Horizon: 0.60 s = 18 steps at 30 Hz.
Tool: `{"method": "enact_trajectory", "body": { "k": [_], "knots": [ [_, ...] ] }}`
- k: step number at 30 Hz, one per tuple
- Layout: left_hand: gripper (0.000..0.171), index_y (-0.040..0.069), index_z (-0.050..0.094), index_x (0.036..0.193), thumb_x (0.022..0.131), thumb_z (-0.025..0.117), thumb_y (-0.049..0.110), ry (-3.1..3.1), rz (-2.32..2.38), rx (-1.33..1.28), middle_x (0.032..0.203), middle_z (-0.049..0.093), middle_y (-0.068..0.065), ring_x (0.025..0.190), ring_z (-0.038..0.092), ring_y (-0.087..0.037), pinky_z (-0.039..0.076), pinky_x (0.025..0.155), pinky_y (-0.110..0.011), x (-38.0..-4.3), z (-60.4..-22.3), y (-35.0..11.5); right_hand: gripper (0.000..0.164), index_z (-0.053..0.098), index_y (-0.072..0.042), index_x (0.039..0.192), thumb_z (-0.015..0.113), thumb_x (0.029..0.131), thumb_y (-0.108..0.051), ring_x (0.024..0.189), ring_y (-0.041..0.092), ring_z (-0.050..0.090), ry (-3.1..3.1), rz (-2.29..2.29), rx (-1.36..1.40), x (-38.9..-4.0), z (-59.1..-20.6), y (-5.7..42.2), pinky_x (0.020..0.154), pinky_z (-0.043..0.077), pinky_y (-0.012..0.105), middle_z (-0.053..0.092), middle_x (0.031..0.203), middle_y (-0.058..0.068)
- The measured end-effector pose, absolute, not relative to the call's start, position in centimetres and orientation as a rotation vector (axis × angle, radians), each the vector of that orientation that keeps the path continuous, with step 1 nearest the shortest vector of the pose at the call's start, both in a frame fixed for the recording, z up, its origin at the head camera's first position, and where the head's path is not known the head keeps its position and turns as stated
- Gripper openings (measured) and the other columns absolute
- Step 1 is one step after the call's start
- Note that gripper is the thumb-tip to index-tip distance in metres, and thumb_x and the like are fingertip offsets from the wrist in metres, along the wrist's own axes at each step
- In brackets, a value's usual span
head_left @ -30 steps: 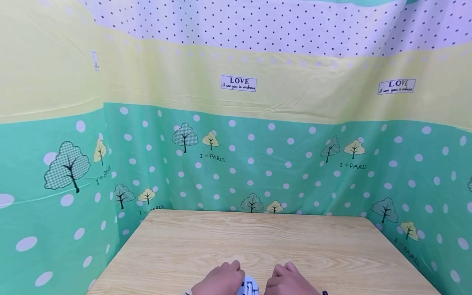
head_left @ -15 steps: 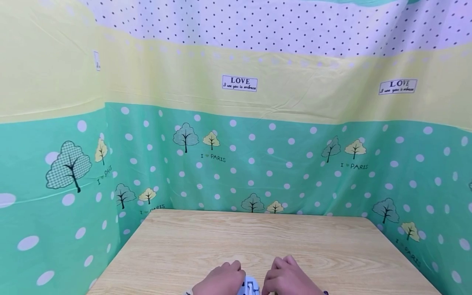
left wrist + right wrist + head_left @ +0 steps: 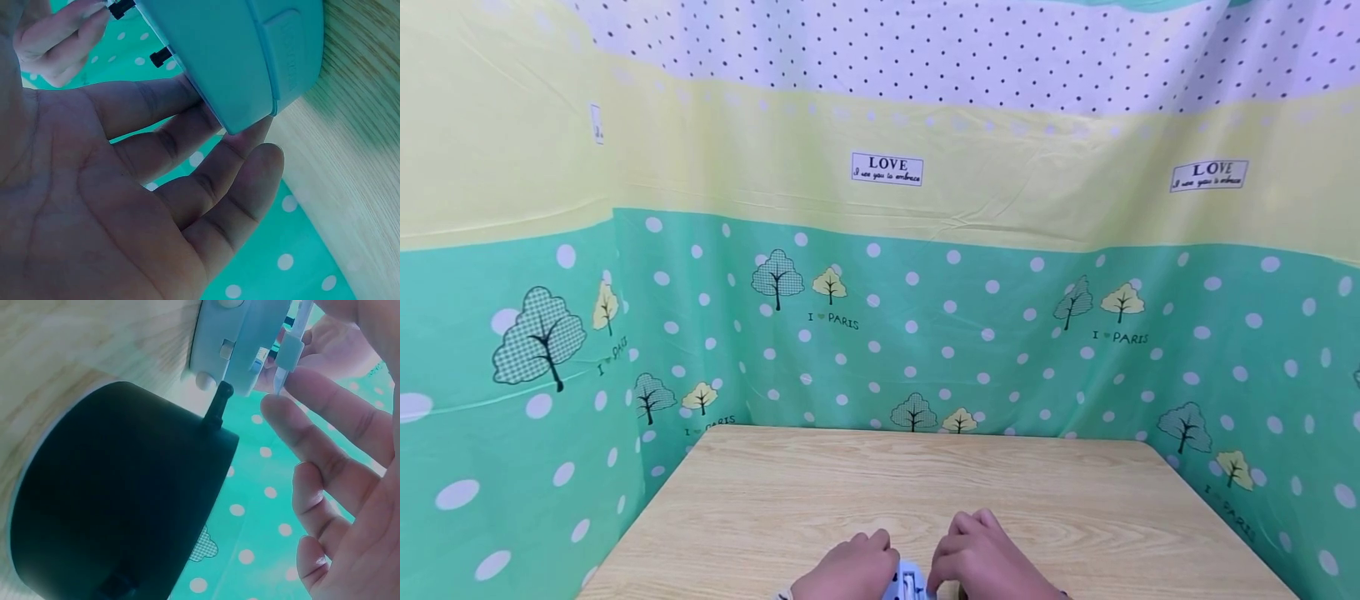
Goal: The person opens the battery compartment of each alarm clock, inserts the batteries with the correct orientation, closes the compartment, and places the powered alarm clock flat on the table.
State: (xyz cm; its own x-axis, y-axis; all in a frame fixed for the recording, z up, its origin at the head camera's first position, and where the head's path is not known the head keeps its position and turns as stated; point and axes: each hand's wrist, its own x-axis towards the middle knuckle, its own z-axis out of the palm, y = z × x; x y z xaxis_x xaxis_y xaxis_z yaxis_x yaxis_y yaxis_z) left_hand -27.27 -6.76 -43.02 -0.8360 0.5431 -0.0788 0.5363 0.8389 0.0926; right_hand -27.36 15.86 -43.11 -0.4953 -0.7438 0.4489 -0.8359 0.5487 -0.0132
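Observation:
A light blue plastic device point(image 3: 907, 580) with black pegs along one edge stands low in the head view. My left hand point(image 3: 848, 568) grips its left side. In the left wrist view, the fingers point(image 3: 153, 100) curl behind the lower edge of its smooth casing point(image 3: 219, 56). My right hand point(image 3: 981, 557) bends down at the device's right side. In the right wrist view, the index and middle fingertips point(image 3: 281, 406) are right at the lower end of a pale strip point(image 3: 301, 322) on the device, with the thumb near its top; I cannot tell whether they pinch it.
A black cylindrical container point(image 3: 119, 494) with a short dark stub at its rim is close to my right hand. The wooden table point(image 3: 925, 475) extends ahead to a patterned green and yellow curtain point(image 3: 880, 333), which also hangs on both sides.
My right hand has moved forward and slightly left, its fingertips now at the device's right edge. My left hand has stayed on the device.

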Motion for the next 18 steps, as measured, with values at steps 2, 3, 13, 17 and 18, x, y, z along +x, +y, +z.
{"method": "enact_trajectory", "body": {
  "k": [2, 3, 13, 17, 18],
  "knots": [
    [0.036, 0.019, 0.067, 0.096, 0.078, 0.071, 0.05, 2.911, 0.1, 0.862, 0.09, 0.049, 0.007, 0.072, 0.043, -0.01, 0.043, 0.061, -0.027, -27.28, -43.02, -6.77, 0.026, 0.069, -0.045, 0.08, 0.058, 0.078, -0.069, 0.074, -0.006, 0.034, -2.428, 0.358, 1.298, -27.44, -42.96, 15.75, 0.067, 0.02, 0.02, 0.056, 0.081, -0.033],
    [0.036, 0.019, 0.067, 0.095, 0.078, 0.07, 0.051, 2.91, 0.1, 0.865, 0.089, 0.049, 0.007, 0.071, 0.042, -0.01, 0.043, 0.061, -0.027, -27.3, -43.04, -6.78, 0.027, 0.069, -0.045, 0.081, 0.059, 0.078, -0.069, 0.074, -0.006, 0.035, -2.444, 0.381, 1.304, -27.47, -42.9, 15.69, 0.067, 0.021, 0.021, 0.057, 0.081, -0.033],
    [0.044, 0.018, 0.067, 0.099, 0.074, 0.073, 0.054, 2.892, 0.113, 0.93, 0.091, 0.053, 0.006, 0.071, 0.044, -0.009, 0.044, 0.062, -0.027, -27.41, -42.86, -6.94, 0.035, 0.07, -0.044, 0.086, 0.057, 0.075, -0.075, 0.081, -0.004, 0.039, -2.553, 0.378, 1.301, -27.87, -42.74, 15.34, 0.07, 0.024, 0.024, 0.058, 0.084, -0.03],
    [0.045, 0.018, 0.067, 0.101, 0.074, 0.073, 0.054, 2.893, 0.105, 0.927, 0.093, 0.055, 0.006, 0.071, 0.044, -0.009, 0.045, 0.063, -0.027, -27.36, -42.82, -6.85, 0.036, 0.07, -0.045, 0.086, 0.057, 0.073, -0.075, 0.081, -0.003, 0.039, -2.577, 0.377, 1.292, -27.96, -42.78, 15.25, 0.07, 0.025, 0.024, 0.057, 0.086, -0.03],
    [0.044, 0.019, 0.067, 0.1, 0.074, 0.074, 0.053, 2.896, 0.098, 0.923, 0.092, 0.054, 0.006, 0.071, 0.044, -0.009, 0.045, 0.063, -0.027, -27.34, -42.82, -6.84, 0.035, 0.07, -0.045, 0.086, 0.057, 0.074, -0.075, 0.082, -0.003, 0.039, -2.582, 0.379, 1.293, -27.98, -42.77, 15.23, 0.07, 0.025, 0.024, 0.057, 0.087, -0.03]
  ]
}}
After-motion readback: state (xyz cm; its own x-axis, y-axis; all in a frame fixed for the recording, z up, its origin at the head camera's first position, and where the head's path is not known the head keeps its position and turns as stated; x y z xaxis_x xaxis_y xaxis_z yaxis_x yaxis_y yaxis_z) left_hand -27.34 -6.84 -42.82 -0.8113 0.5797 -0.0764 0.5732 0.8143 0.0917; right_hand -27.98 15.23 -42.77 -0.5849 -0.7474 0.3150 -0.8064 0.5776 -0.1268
